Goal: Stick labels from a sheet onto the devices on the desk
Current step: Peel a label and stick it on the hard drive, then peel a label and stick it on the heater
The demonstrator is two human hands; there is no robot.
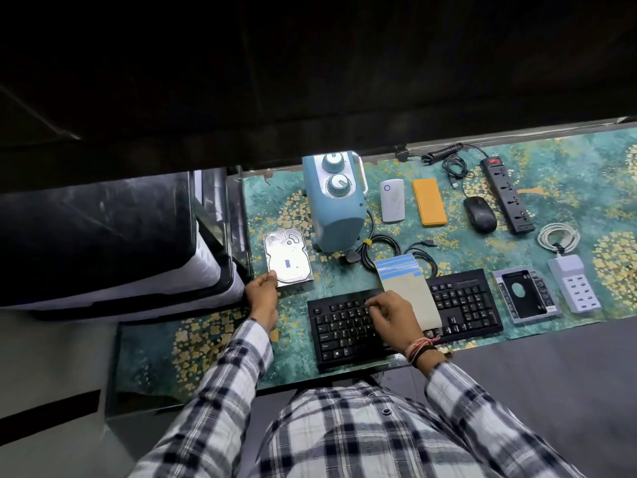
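We see the label sheet [408, 291] lying across the middle of the keyboard [403, 326], its blue-striped end pointing away from us and just beside the right hand [387, 322]. That hand rests on the keys with fingers bent, its fingertips at the sheet's left edge; we cannot tell whether it grips the sheet. The left hand [263, 294] pinches the near corner of the hard drive [287, 258], which lies flat on the table [568, 174] and carries a small blue label [287, 263]. Behind it stands a blue heater [336, 201]. A mouse [479, 214] and a power strip [506, 196] lie well apart to the right.
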